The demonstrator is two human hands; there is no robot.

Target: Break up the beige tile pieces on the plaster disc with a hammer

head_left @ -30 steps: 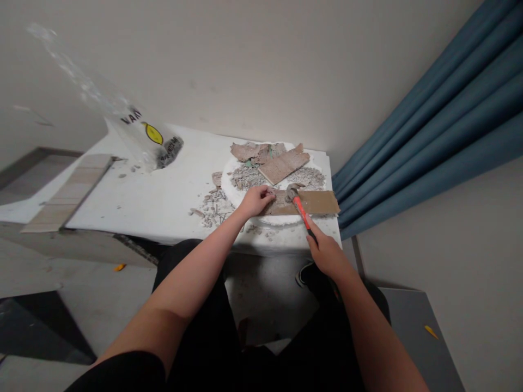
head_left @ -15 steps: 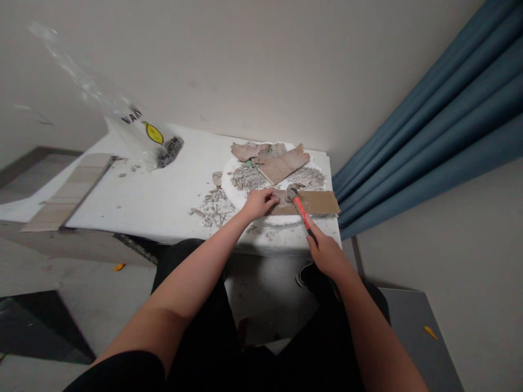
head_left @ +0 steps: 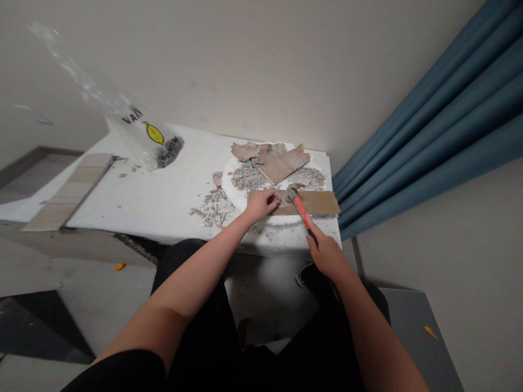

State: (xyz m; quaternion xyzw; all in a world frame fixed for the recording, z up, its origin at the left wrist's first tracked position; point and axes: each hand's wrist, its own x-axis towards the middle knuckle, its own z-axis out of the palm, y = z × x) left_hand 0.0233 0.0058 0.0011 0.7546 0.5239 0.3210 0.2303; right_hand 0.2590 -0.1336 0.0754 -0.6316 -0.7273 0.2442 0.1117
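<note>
In my right hand is the dark end of a hammer with a red handle. Its metal head rests over a brown board strip, which lies across the front of a round white slab. My left hand is on the strip's left part, fingers curled and thumb pressed in near the hammer head; what they pinch, if anything, is too small to tell. Behind the strip, broken grey rubble and a flat brown board piece lie on the slab.
Nails and crumbs are scattered left of the slab on the white-covered table. A clear plastic bag stands farther left, beside a pale plank. Blue curtains hang at the right, close to the table's edge.
My left hand has shifted very slightly to the right on the strip. The hammer and my right hand stay practically in place.
</note>
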